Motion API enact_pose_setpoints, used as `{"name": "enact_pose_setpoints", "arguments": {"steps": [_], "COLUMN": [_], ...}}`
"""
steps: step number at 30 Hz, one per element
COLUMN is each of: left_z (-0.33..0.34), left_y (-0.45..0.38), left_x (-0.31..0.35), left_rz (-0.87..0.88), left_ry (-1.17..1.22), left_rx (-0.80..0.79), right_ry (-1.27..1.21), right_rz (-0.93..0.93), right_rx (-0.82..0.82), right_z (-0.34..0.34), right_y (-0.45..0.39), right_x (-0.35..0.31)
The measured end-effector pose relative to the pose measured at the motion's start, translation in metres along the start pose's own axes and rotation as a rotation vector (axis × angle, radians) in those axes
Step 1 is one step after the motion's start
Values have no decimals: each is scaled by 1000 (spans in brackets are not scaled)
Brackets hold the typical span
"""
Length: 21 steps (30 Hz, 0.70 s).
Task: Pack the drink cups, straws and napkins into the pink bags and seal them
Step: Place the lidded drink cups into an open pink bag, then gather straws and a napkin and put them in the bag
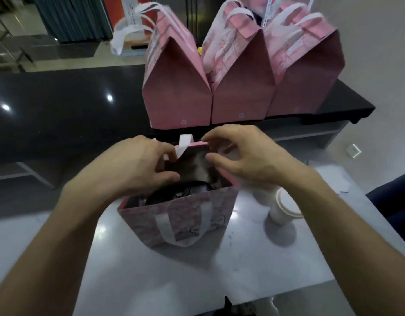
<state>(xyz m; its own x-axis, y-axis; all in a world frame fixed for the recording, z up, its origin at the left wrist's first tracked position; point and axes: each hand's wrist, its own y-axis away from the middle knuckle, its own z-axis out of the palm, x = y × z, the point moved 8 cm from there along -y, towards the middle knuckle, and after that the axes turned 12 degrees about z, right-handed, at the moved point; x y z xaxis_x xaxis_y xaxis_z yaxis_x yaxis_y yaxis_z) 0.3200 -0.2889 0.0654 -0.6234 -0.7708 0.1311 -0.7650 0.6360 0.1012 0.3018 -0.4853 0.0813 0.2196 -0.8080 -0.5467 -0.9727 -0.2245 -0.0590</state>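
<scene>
Both hands meet at frame centre over the open pink bag (181, 215): my left hand (137, 165) pinches its far rim beside the white handle (185, 142), my right hand (244, 156) pinches that rim's right end. I judge the mouth's long axis runs left-right, between them.

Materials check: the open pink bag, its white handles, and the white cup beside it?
Open pink bag: looks like matte printed paper; it holds crisp folds and flat stiff walls, like the three closed pink bags behind. White handle: flat strip, likely paper tape, though woven ribbon is possible; blur hides the texture. White cup: matte, probably paper or plastic, with a cream lid; cannot tell which.
</scene>
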Motion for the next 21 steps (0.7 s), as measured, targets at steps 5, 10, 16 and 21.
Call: {"name": "enact_pose_setpoints", "arguments": {"steps": [5, 10, 16, 21], "left_z": [4, 21, 58, 105], "left_y": [-52, -109, -158, -170], "left_x": [66, 125, 171, 190], "left_rz": [93, 101, 15, -67], "left_ry": [69, 60, 93, 156], "left_rx": [21, 100, 204, 194], "right_ry": [-116, 18, 89, 40], "right_rz": [166, 337, 643, 749], "right_rx": [138, 179, 74, -84], "right_z": [-48, -65, -20, 44], "right_y": [23, 39, 60, 63], "right_x": [93, 222, 368, 421]}}
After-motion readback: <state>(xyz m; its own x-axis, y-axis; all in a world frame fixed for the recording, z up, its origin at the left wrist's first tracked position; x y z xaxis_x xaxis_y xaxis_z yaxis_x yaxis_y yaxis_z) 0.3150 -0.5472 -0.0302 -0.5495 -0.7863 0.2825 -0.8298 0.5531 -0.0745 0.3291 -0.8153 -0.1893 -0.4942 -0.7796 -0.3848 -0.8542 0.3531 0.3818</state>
